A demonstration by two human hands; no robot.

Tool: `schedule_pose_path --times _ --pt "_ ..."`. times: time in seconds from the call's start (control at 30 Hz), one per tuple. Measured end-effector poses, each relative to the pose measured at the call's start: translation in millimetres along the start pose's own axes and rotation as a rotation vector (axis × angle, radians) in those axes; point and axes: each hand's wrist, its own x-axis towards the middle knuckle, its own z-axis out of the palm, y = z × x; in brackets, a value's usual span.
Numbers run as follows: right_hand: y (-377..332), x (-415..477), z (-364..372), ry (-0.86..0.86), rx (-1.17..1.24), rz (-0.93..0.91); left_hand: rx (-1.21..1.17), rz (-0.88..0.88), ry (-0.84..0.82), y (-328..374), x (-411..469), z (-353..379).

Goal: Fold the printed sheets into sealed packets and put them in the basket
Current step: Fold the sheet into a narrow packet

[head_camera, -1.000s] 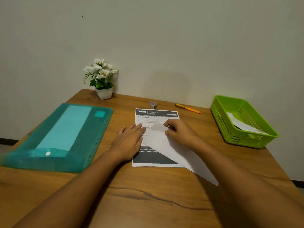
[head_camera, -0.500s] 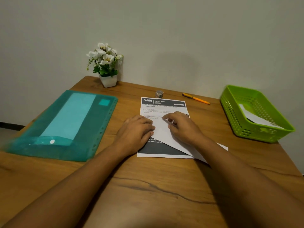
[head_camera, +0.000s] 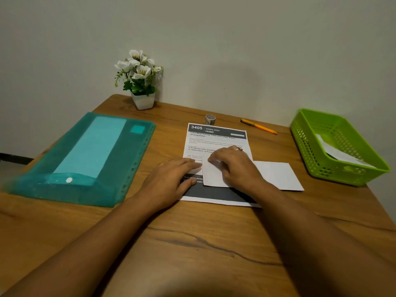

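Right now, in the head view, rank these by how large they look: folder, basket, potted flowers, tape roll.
1. folder
2. basket
3. potted flowers
4. tape roll
None look alike in size.

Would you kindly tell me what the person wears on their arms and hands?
The left arm and right arm are bare as far as the frame shows: no sleeves, watch or bracelet. The left hand and right hand are ungloved. A silver-coloured ring sits on one finger of the right hand; none shows on the left.
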Motion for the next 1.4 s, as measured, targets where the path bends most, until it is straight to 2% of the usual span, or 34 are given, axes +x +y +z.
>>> schedule_pose_path --times 0.47,0.63,0.87,0.93,1.07,1.4 --pt "-39.5 -6.3 21.6 0.144 -0.078 0.161 0.003 0.072 0.029 -5.0 -9.9 -2.9" --pt "-42.2 -6.0 24.5 0.16 -0.128 0.167 0.036 0.185 0.04 0.8 -19.4 -5.6" --pt "-42.7 -6.7 25.2 0.179 -0.202 0.161 0.045 0.183 0.041 2.4 -24.2 -7.9" --pt "-41.8 -10.0 23.5 0.17 -0.184 0.067 0.041 0.177 0.054 3.5 -24.8 -7.8" --pt "-39.4 -23.6 18.1 0.096 -0.106 -0.274 0.053 0.176 0.063 5.2 -24.9 -8.5" --pt "-42.2 -35.4 13.2 0.123 0.004 -0.31 0.025 0.191 0.069 10.5 -28.9 -10.3"
